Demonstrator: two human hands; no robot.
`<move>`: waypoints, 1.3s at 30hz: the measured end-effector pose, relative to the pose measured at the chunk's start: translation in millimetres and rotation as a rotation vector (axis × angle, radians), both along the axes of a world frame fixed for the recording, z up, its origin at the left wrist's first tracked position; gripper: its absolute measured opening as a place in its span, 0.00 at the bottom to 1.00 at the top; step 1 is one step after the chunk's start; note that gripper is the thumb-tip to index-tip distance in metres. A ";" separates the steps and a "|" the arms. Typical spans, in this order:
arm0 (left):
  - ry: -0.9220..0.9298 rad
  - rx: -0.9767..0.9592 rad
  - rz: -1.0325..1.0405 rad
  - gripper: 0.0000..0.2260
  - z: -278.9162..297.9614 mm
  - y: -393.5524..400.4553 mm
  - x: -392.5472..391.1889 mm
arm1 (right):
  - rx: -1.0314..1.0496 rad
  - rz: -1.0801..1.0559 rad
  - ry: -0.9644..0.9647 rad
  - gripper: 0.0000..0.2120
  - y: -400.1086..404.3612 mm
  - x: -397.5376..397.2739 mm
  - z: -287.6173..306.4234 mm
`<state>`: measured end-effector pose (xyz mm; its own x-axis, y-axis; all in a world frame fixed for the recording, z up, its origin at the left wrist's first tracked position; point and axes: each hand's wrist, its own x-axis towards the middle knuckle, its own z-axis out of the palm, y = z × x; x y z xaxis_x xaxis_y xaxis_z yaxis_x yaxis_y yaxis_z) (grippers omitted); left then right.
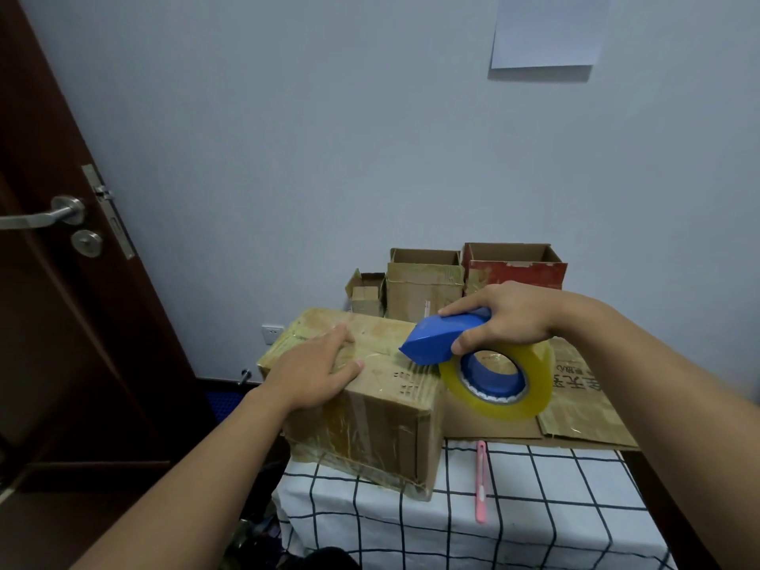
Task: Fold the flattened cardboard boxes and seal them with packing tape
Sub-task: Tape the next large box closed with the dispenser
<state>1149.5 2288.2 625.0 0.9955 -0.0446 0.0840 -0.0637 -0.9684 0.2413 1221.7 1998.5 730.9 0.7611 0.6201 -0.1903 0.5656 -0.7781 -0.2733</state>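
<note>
A folded brown cardboard box [382,409] with old tape marks stands on the left part of the checked table, overhanging its left edge. My left hand [314,370] lies flat on the box's top, fingers spread and straight. My right hand [510,314] grips a blue tape dispenser [442,337] loaded with a yellowish roll of packing tape [503,380]. The dispenser's nose touches the top of the box near its right edge. A flattened cardboard box [584,409] with printed characters lies on the table under my right arm.
A pink utility knife [481,483] lies on the white black-checked tablecloth [555,508]. Three open boxes stand behind by the wall: a small one [366,292], a brown one [423,288], a red one [516,269]. A dark door [61,281] stands at the left.
</note>
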 end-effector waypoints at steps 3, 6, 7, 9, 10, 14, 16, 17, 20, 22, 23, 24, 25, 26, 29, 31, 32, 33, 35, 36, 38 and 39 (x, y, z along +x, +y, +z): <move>0.025 0.027 -0.049 0.22 -2.8 2.7 3.1 | 0.016 -0.005 0.007 0.30 -0.5 0.1 -2.7; 0.018 0.039 -0.055 0.21 -4.1 4.5 4.3 | 0.017 -0.017 -0.008 0.31 1.0 -2.5 -3.7; 0.003 0.039 -0.057 0.21 -4.8 4.6 4.2 | 0.014 -0.019 -0.015 0.31 1.6 -3.7 -4.4; -0.023 0.061 -0.080 0.21 -4.9 3.3 3.5 | 0.003 -0.015 -0.033 0.31 3.1 -6.5 -5.6; -0.029 0.070 -0.095 0.21 -4.3 2.5 3.3 | -0.004 -0.012 -0.044 0.32 3.8 -7.8 -6.1; -0.006 0.105 -0.144 0.20 -0.9 -0.6 2.4 | -0.011 -0.006 -0.074 0.32 3.5 -10.9 -8.3; 0.010 0.127 -0.146 0.21 0.0 -2.9 1.2 | -0.005 -0.008 -0.081 0.32 2.9 -11.8 -9.7; 0.010 0.133 -0.144 0.21 -0.3 -5.3 0.0 | -0.001 -0.010 -0.083 0.32 2.7 -11.9 -10.8; -0.008 0.166 -0.146 0.26 -1.9 -17.8 -4.4 | 0.015 -0.015 -0.086 0.33 0.9 -11.1 -13.9; -0.010 0.173 -0.147 0.30 -4.2 -27.2 -6.8 | 0.021 -0.016 -0.085 0.33 -0.8 -10.8 -15.9; -0.009 0.179 -0.142 0.32 -5.2 -30.9 -7.5 | 0.024 -0.016 -0.085 0.33 -1.4 -11.0 -16.8; -0.014 0.185 -0.134 0.33 -6.2 -33.8 -7.7 | 0.028 -0.016 -0.088 0.33 -1.9 -10.9 -17.6; -0.030 0.184 -0.128 0.34 -7.2 -36.6 -7.8 | 0.032 -0.018 -0.089 0.33 -2.6 -10.6 -18.4; -0.057 0.177 -0.129 0.33 -8.9 -38.9 -7.8 | 0.034 -0.019 -0.090 0.33 -2.8 -10.6 -19.1; -0.134 0.172 -0.184 0.29 -13.7 -44.9 -6.3 | 0.047 -0.019 -0.084 0.33 -4.1 -11.1 -20.7; -0.115 0.145 -0.213 0.31 -14.7 -48.8 -6.3 | 0.057 -0.022 -0.076 0.33 -5.6 -11.1 -21.4; -0.114 0.141 -0.225 0.32 -15.3 -49.8 -6.8 | 0.065 -0.023 -0.073 0.33 -5.9 -11.1 -21.9; -0.123 0.144 -0.237 0.31 -15.7 -51.0 -7.0 | 0.072 -0.022 -0.071 0.33 -6.4 -11.2 -22.5; -0.153 0.152 -0.245 0.31 -16.2 -53.6 -8.6 | 0.078 -0.021 -0.073 0.33 -8.0 -10.4 -24.3; -0.176 0.152 -0.240 0.31 -16.4 -54.6 -9.3 | 0.080 -0.021 -0.072 0.33 -8.5 -10.4 -25.1; -0.209 0.155 -0.246 0.31 -15.8 -57.1 -10.2 | 0.096 -0.021 -0.073 0.33 -9.5 -11.3 -26.1; -0.212 0.156 -0.253 0.32 -15.1 -58.8 -10.2 | 0.106 -0.022 -0.073 0.33 -10.3 -11.7 -26.5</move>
<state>1139.3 2229.5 609.9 0.9125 -0.3155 0.2602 -0.3385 -0.9397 0.0478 1210.0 1988.2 704.4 0.7843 0.6166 -0.0684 0.5698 -0.7595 -0.3139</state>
